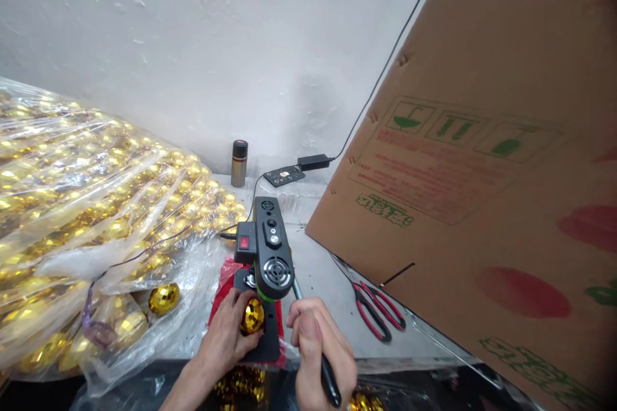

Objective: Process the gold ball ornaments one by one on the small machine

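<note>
My left hand [225, 332] has its fingers wrapped round a gold mirrored ball [253, 316], under the front end of a black machine [272, 247] with a red switch. The machine stands on a black base plate [267, 348] over red plastic [222, 289]. To the right of the ball, my right hand [321, 350] is closed on a lever [330, 380] with a black grip, its metal rod running up beside the machine. A loose gold ball [164, 299] rests on clear plastic at the left.
A big clear bag of gold balls [110, 186] fills the left. Scissors [378, 308] with red and black handles lie right of the machine, beside a large cardboard box [472, 173]. Near the wall are a spray can [239, 164] and a black adapter [313, 162] with a cable.
</note>
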Tool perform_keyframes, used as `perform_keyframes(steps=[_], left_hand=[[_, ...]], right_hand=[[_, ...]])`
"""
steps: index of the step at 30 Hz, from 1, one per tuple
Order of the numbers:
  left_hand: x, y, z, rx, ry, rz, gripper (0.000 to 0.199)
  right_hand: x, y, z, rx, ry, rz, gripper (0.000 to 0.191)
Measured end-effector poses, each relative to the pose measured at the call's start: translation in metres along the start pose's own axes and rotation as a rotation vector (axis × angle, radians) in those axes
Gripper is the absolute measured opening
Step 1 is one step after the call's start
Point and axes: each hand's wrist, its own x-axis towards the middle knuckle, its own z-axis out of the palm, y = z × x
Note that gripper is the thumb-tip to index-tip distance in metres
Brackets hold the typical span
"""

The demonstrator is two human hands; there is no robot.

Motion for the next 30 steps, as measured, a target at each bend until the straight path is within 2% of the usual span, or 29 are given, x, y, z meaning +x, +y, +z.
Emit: perform_keyframes(steps=[3, 7, 10, 14, 23, 30], left_hand=[[0.002, -0.001, 0.003, 0.016, -0.012, 0.001, 0.057], [0.006, -0.004, 0.005, 0.019, 0.034, 0.012, 0.053], [0.007, -0.003, 0.006, 0.003, 0.007, 0.037, 0.055], [0.006, 0.002, 0.009, -0.017, -0.028, 0.023, 0.051], [0.005, 0.004, 0.010, 0.009, -0.032, 0.001, 0.039], [0.007, 0.004, 0.014, 0.021, -0.016, -0.005, 0.039]], right_hand=[[-0.001, -0.004, 0.003, 0.007, 0.030, 0.032, 0.035], [-0.002, -0.008, 0.005, 0.020, 0.058, 0.079, 0.038], [-0.003, -0.008, 0.006, 0.005, 0.088, 0.119, 0.041], [-0.007, -0.005, 0.010, 0.000, 0.152, 0.048, 0.040], [-0.038, 0.025, 0.017, -0.135, 0.238, -0.031, 0.046], [-0.052, 0.043, 0.010, -0.125, 0.160, -0.040, 0.045]])
